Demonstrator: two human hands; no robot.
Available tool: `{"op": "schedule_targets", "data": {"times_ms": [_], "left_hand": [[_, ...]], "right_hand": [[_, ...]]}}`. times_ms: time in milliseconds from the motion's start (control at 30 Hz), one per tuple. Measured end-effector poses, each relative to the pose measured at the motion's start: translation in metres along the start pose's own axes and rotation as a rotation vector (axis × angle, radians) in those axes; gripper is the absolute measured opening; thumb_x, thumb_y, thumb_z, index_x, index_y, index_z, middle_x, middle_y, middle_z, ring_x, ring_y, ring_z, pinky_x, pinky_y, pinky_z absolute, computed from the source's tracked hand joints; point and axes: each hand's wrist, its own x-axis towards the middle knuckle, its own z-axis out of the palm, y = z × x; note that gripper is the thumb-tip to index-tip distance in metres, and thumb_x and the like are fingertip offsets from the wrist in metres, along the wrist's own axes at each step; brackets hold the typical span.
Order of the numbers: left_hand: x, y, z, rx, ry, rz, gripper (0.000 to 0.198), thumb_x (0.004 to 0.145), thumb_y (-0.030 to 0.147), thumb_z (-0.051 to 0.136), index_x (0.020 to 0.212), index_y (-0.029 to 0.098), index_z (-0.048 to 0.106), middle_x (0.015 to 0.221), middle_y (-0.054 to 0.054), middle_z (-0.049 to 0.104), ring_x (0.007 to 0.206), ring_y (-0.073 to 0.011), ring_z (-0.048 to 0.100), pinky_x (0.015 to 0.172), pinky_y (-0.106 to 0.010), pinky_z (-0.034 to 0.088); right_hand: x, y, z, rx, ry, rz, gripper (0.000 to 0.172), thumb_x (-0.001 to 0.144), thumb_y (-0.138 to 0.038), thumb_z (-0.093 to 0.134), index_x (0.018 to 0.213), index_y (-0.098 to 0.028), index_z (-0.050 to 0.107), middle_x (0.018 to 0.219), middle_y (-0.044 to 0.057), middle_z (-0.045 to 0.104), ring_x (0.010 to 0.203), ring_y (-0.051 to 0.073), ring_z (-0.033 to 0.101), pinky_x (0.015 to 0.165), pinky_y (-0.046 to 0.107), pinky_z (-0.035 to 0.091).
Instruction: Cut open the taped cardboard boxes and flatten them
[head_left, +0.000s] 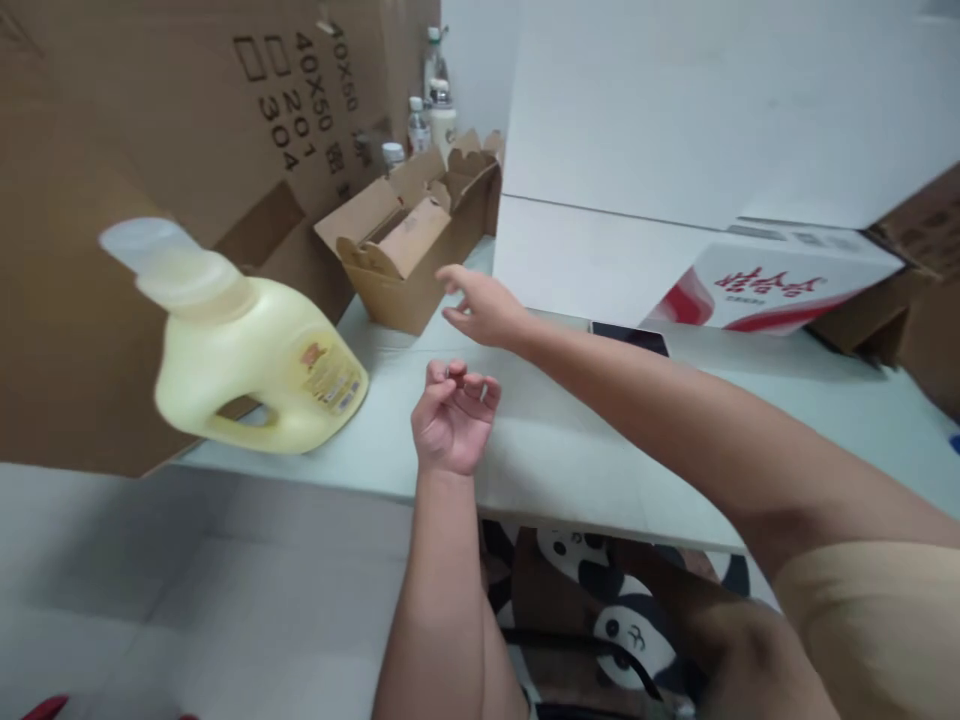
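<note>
My left hand (pixel 456 420) is palm up above the near part of the table, its fingers curled and the thumb against the index finger. A tiny dark spot shows at that pinch, too small to name. Higher up, my right hand (pixel 484 305) reaches left with its fingers apart and nothing in them. Its fingertips are near the front end of an open cardboard carton (pixel 405 290); whether they touch it I cannot tell. Inside the carton are folded cardboard flaps. Left of my hands stands a large pale-yellow jug (pixel 217 370) with a handle and a translucent cap.
A big brown carton (pixel 150 120) rises on the left. Behind the open carton are several bottles (pixel 442 120). A white box (pixel 600 250) with red print fills the back right, a dark flat object (pixel 630 338) at its foot. The pale table (pixel 585 450) ends above a panda-print cloth (pixel 630 630).
</note>
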Motion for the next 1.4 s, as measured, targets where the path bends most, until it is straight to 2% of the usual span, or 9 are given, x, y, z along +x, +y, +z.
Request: {"op": "schedule_targets", "data": {"times_ms": [233, 467, 667, 733, 833, 933, 1067, 1267, 1400], "left_hand": [[0.006, 0.019, -0.02, -0.203, -0.031, -0.041, 0.018, 0.07, 0.011, 0.063, 0.07, 0.022, 0.049, 0.078, 0.008, 0.061, 0.063, -0.0066, 0.062, 0.082, -0.03, 0.054], [0.005, 0.022, -0.016, -0.225, -0.031, -0.032, 0.028, 0.062, 0.012, 0.071, 0.07, 0.021, 0.046, 0.074, 0.009, 0.06, 0.062, -0.0061, 0.063, 0.076, -0.028, 0.057], [0.008, 0.021, -0.014, 0.074, 0.233, 0.483, 0.019, 0.062, 0.018, 0.059, 0.073, 0.022, 0.044, 0.068, 0.006, 0.05, 0.053, -0.0078, 0.051, 0.063, -0.026, 0.048], [0.01, 0.021, -0.016, 0.188, 0.41, 0.712, 0.014, 0.066, 0.021, 0.053, 0.076, 0.022, 0.043, 0.066, 0.006, 0.045, 0.056, -0.009, 0.05, 0.062, -0.024, 0.044], [0.015, 0.019, -0.018, 0.348, 0.547, 0.766, 0.009, 0.073, 0.023, 0.05, 0.083, 0.023, 0.049, 0.078, 0.003, 0.054, 0.079, -0.0123, 0.061, 0.075, -0.026, 0.046], [0.019, 0.009, -0.013, 0.429, 0.41, 0.635, 0.018, 0.083, 0.034, 0.05, 0.094, 0.023, 0.06, 0.102, -0.002, 0.066, 0.107, -0.0162, 0.063, 0.089, -0.028, 0.047], [0.017, -0.018, 0.008, 0.407, 0.04, 0.447, 0.044, 0.086, 0.06, 0.05, 0.094, 0.021, 0.067, 0.1, -0.007, 0.071, 0.099, -0.0202, 0.067, 0.089, -0.032, 0.052], [0.0, -0.052, 0.041, 0.532, -0.255, 0.414, 0.045, 0.079, 0.064, 0.068, 0.098, 0.023, 0.067, 0.102, -0.005, 0.073, 0.097, -0.021, 0.069, 0.091, -0.034, 0.054], [-0.001, -0.06, 0.048, 0.636, -0.295, 0.429, 0.045, 0.078, 0.065, 0.07, 0.092, 0.024, 0.059, 0.099, -0.004, 0.073, 0.097, -0.0217, 0.069, 0.095, -0.039, 0.053]], "right_hand": [[0.092, -0.067, 0.046, -0.047, -0.007, -0.106, 0.066, 0.09, -0.018, 0.051, 0.153, -0.023, 0.03, 0.153, -0.001, 0.049, 0.13, 0.021, 0.058, 0.109, 0.043, 0.045], [0.091, -0.06, 0.03, -0.273, -0.05, -0.06, 0.019, 0.101, -0.02, 0.051, 0.115, -0.014, 0.061, 0.133, 0.007, 0.062, 0.109, 0.017, 0.067, 0.095, 0.034, 0.053], [0.014, -0.04, -0.019, -0.403, -0.036, -0.044, 0.024, 0.103, -0.031, 0.046, 0.113, -0.021, 0.066, 0.124, 0.004, 0.066, 0.104, 0.021, 0.067, 0.077, 0.03, 0.05], [-0.031, -0.028, -0.04, -0.412, -0.015, -0.042, 0.022, 0.103, -0.029, 0.046, 0.107, -0.021, 0.066, 0.117, 0.005, 0.071, 0.099, 0.022, 0.069, 0.071, 0.03, 0.048], [-0.115, -0.007, -0.073, -0.301, 0.102, -0.134, 0.018, 0.1, -0.026, 0.049, 0.097, -0.022, 0.067, 0.116, 0.007, 0.075, 0.102, 0.024, 0.071, 0.066, 0.029, 0.047], [-0.199, 0.012, -0.102, -0.101, 0.144, -0.217, 0.016, 0.097, -0.023, 0.052, 0.087, -0.022, 0.065, 0.133, 0.012, 0.07, 0.093, 0.02, 0.074, 0.057, 0.027, 0.048], [-0.272, 0.028, -0.11, 0.055, 0.212, -0.082, 0.008, 0.093, -0.017, 0.058, 0.094, -0.023, 0.063, 0.143, 0.013, 0.062, 0.066, 0.012, 0.07, 0.05, 0.025, 0.048], [-0.301, 0.058, -0.077, 0.225, 0.494, 0.23, 0.055, 0.089, -0.03, 0.07, 0.139, -0.032, 0.046, 0.15, 0.013, 0.053, 0.056, 0.006, 0.055, 0.055, 0.029, 0.054], [-0.304, 0.073, -0.062, 0.196, 0.658, 0.361, 0.062, 0.084, -0.035, 0.074, 0.14, -0.03, 0.047, 0.137, 0.011, 0.059, 0.084, 0.017, 0.065, 0.072, 0.035, 0.058]]}}
